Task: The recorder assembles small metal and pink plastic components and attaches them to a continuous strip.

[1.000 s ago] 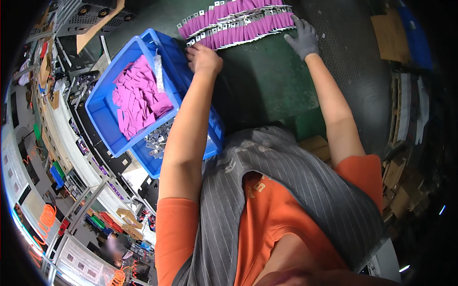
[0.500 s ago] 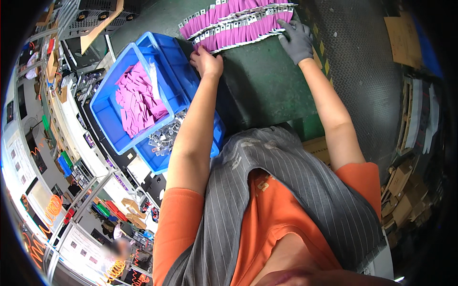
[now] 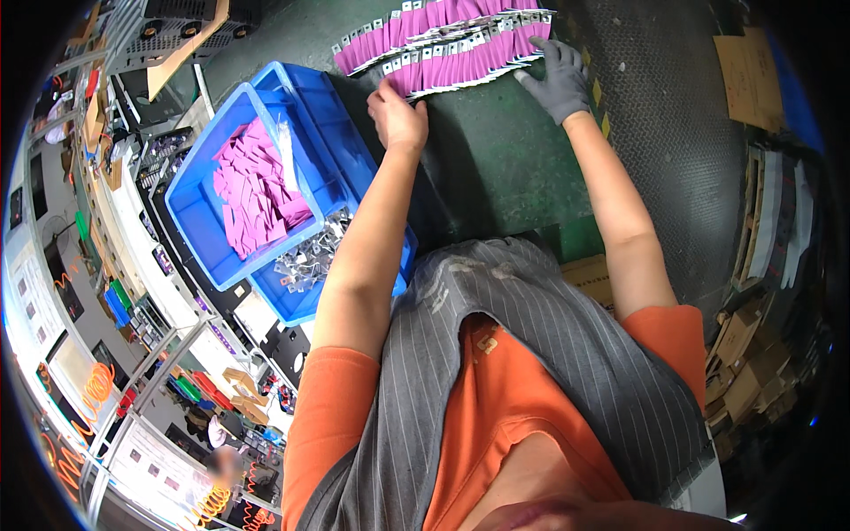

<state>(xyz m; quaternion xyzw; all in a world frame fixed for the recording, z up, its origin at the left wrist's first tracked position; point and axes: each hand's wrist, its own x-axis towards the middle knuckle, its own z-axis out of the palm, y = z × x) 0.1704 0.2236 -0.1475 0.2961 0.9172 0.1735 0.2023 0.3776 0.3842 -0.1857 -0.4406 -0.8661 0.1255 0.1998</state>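
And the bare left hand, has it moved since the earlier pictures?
Yes, to the right: the left hand is now farther from the blue bin that holds loose purple pieces.

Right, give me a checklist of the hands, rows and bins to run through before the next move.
1. Left hand at the left end of the near row of purple-and-silver pieces: ok.
2. Right hand at that row's right end: ok.
3. Left ends of the near row and back row flush: not ok, the near row starts farther right.
4. Both hands gloved: not ok, right gloved, left bare.
5. Loose purple pieces inside the upper blue bin: ok.
6. Left fingertips firmly gripping the row: cannot tell.
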